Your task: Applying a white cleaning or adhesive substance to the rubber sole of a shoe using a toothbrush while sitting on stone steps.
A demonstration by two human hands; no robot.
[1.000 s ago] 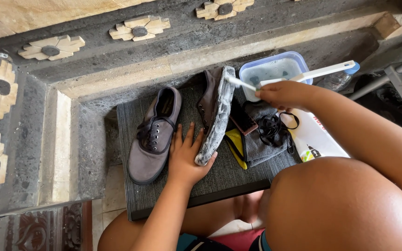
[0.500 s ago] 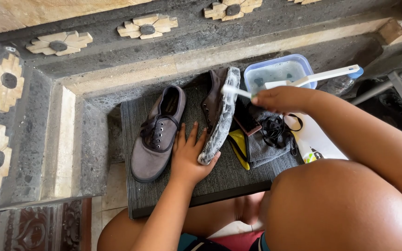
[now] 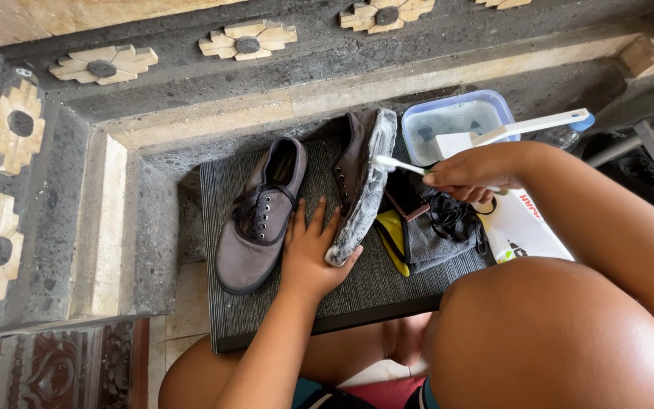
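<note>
Scrubbing the sole now: my left hand (image 3: 310, 254) lies flat and spread on the mat (image 3: 357, 291), fingers bracing the soapy shoe (image 3: 362, 185) tipped on its edge just to its right, sole facing my other hand. My right hand (image 3: 467, 173) pinches a white toothbrush (image 3: 399, 165), bristles at the sole's upper edge, touching, I think. Its mate (image 3: 260, 216) sits upright beside my left thumb side. Next calls for short strokes down the foamy rubber while I keep it steady

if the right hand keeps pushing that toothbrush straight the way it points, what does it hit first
Likely the foamy sole of the tipped-up shoe. The right hand points the toothbrush leftward, its head at or touching the sole, which the left hand steadies.
</note>
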